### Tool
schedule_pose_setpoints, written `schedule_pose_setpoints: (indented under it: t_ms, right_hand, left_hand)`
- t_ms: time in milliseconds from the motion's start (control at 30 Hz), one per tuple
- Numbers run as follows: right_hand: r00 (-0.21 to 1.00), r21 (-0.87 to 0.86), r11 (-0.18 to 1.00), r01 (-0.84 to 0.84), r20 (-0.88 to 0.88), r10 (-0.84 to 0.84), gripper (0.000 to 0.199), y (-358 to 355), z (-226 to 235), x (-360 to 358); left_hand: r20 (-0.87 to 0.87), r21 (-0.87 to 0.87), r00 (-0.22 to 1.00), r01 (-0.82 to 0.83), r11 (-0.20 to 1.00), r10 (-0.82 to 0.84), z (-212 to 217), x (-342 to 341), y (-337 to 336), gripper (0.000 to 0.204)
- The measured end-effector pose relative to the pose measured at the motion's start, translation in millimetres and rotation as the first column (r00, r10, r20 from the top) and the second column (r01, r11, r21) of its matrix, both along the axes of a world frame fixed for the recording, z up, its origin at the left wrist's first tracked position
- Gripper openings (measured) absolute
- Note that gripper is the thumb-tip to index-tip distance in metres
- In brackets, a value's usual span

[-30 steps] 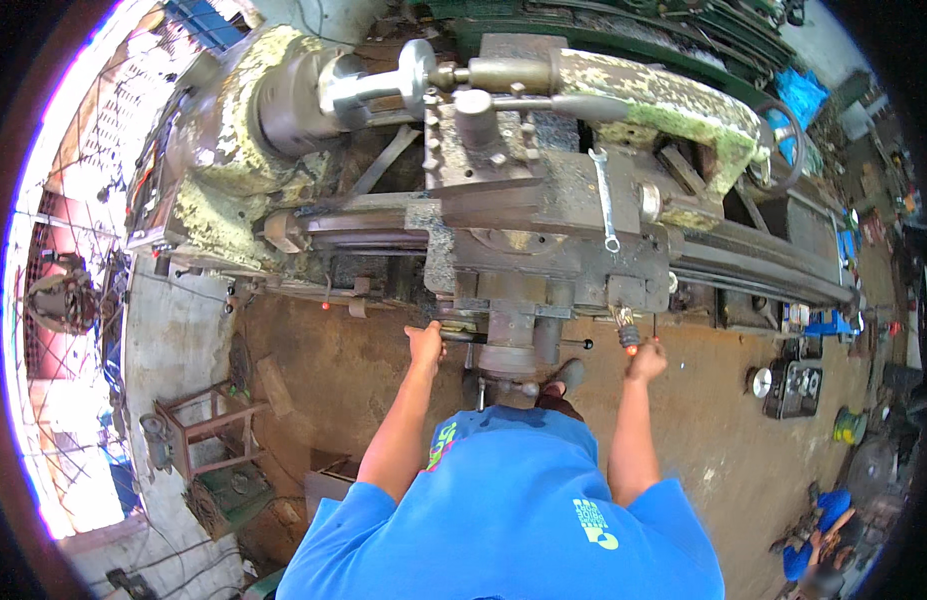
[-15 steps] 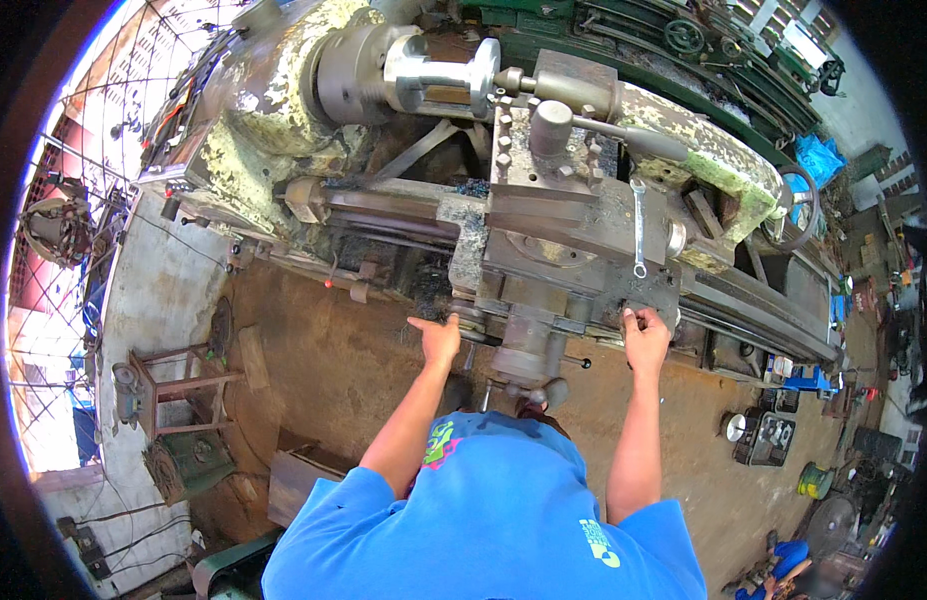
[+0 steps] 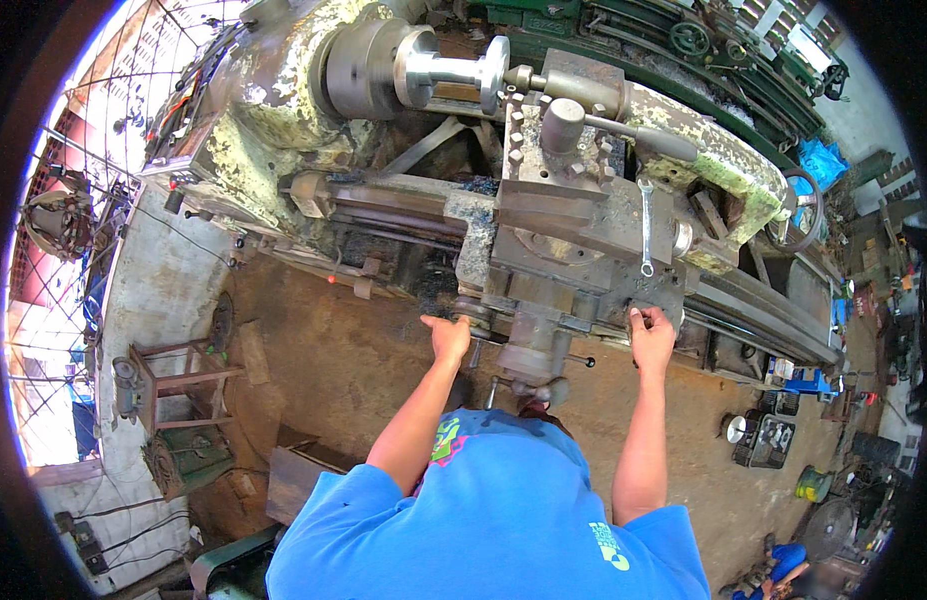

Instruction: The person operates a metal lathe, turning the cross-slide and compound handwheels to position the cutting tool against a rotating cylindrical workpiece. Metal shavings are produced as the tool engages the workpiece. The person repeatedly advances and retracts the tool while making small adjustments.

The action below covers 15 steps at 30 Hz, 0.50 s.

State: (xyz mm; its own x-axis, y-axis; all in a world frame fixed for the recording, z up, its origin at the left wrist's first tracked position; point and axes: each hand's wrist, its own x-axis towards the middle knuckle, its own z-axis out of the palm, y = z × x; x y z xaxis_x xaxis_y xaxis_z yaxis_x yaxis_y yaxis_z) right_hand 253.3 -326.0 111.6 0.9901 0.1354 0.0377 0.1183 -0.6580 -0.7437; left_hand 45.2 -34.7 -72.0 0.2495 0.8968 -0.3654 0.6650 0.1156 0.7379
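Here, a person in a blue shirt (image 3: 503,510) stands at a big old lathe (image 3: 543,200), both hands up on the front of its carriage (image 3: 573,250). The left hand (image 3: 449,338) is closed on the handwheel (image 3: 473,315) at the carriage's lower left edge; the right hand (image 3: 651,335) grips a small crank handle (image 3: 635,312) at the carriage's lower right, fingers wrapped round it. The hands are well apart, one on each side of the apron. Both controls look like rigid steel, probably oily, so likely a bit slippery; they would turn rather than lift, and are best held at the rim or knob as they are now. The carriage itself looks heavy cast iron that only slides along the bed. A shiny metal workpiece (image 3: 453,70) sits in the chuck (image 3: 358,70), well above and left of the hands. A spanner (image 3: 645,228) lies loose on top of the carriage, just above the right hand, and could be knocked off. Levers stick out below the apron between the forearms. There is open dirt floor (image 3: 323,360) to the left, with a wooden stool (image 3: 173,385) further off, and clutter on the floor at right.
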Motion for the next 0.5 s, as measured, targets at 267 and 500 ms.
schedule_pose_setpoints:
  t_ms: [267, 500]
  right_hand:
    - [0.999, -0.011, 1.0, -0.011, -0.035, 0.011, 0.025, -1.4, 3.5, 0.4]
    - [1.0, -0.016, 1.0, -0.01, -0.007, 0.01, 0.025, -1.5, 2.7, 0.4]
  left_hand:
    - [-0.033, -0.191, 0.997, 0.068, 0.979, -0.075, 78.2, 1.0, -7.0, 0.108]
    - [-0.057, -0.145, 0.995, 0.079, 0.986, -0.088, 86.8, 2.2, -6.9, 0.109]
